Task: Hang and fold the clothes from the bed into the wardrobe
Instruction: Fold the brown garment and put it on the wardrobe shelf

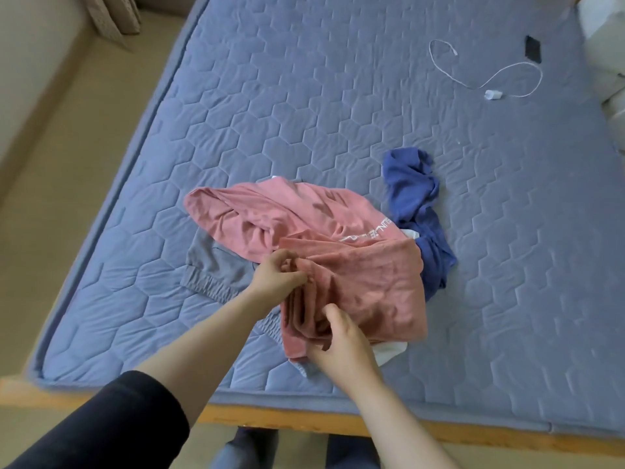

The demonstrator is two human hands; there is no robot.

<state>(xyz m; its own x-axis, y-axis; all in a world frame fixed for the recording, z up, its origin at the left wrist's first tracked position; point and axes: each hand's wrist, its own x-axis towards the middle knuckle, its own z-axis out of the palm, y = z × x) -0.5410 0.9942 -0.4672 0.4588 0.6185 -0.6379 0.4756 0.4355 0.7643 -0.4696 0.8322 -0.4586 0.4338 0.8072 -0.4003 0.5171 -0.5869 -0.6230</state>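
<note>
Pinching the folded edge of a pink garment (365, 282), the left hand (275, 279) curls its fingers and thumb closed on the cloth. The right hand (341, 346) grips the near layered edge, thumb on top. It lies on the bed (304, 96), over a pink shirt (257, 214), near grey shorts (216, 269) and a blue garment (416, 204).

Beige floor (50, 198) at left, curtain hem (115, 18) top left; bed (304, 96) w/ blue quilted cover, wood frame (304, 421); soft daylight.
</note>
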